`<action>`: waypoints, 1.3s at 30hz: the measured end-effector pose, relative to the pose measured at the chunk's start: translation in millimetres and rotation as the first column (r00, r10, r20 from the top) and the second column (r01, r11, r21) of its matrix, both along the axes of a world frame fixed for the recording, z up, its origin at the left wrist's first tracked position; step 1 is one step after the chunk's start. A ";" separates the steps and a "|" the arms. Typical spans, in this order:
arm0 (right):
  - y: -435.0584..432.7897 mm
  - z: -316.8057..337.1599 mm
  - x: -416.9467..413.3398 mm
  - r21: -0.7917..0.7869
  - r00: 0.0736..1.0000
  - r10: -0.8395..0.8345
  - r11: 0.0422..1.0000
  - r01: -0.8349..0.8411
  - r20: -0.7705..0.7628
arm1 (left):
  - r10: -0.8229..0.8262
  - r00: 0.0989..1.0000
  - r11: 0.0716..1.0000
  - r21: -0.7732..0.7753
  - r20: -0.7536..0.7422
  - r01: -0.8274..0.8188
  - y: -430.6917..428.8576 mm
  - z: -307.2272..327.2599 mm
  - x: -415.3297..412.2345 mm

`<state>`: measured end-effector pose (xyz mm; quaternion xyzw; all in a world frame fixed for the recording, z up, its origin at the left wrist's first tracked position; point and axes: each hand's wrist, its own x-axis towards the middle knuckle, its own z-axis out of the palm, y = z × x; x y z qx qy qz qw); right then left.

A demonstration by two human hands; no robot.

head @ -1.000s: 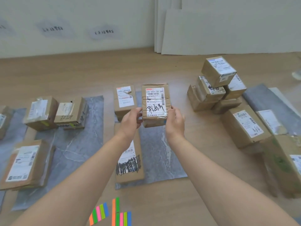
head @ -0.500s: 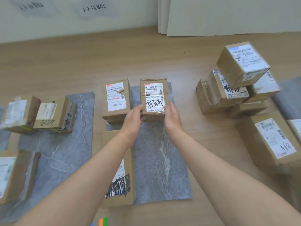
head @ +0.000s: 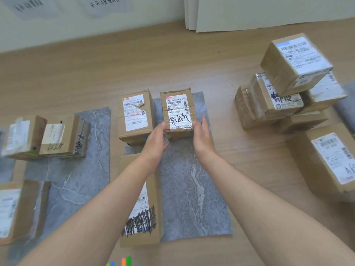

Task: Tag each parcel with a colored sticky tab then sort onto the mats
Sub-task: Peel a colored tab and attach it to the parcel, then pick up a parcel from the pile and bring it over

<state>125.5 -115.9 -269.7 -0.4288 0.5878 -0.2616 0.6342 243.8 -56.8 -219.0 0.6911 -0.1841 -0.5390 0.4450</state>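
Left hand (head: 155, 140): arm reaching forward, thumb on the near-left top corner of the parcel (head: 177, 114), fingers curled against its near side, a light hold.
Right hand (head: 203, 137): fingers straight and spread loosely just beside the parcel's right side, gripping nothing.
Parcel: upright on the far end of the middle mat (head: 192, 189), label up, just beside a torn-label parcel (head: 135, 116).
Middle mat, left edge: a long parcel with a scribbled label (head: 142, 208).
Left mat (head: 86, 169): a hand-marked parcel (head: 63, 137) at its far end.
Floor (head: 240, 160), right: stacked parcels (head: 288, 93).
Change: a second ago both hands held the parcel raised; now it sits on the mat and the right hand has let go.
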 end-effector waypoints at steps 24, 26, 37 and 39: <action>161.3 186.5 57.0 -0.387 0.946 0.309 0.888 -0.250 0.098 | 0.209 0.970 0.920 -0.363 0.126 -0.151 185.9 170.8 46.8; 187.6 203.3 66.1 -0.428 0.942 0.322 0.868 -0.252 0.098 | 0.209 0.968 0.911 -0.388 0.138 -0.141 212.7 180.7 57.1; 350.0 255.3 97.7 -0.514 0.962 0.234 0.848 -0.132 0.139 | 0.132 0.978 0.885 -0.463 0.165 -0.041 362.6 223.4 92.9; 369.3 263.7 96.8 -0.518 0.966 0.216 0.848 -0.114 0.141 | 0.112 0.979 0.886 -0.463 0.172 -0.020 380.6 230.5 94.2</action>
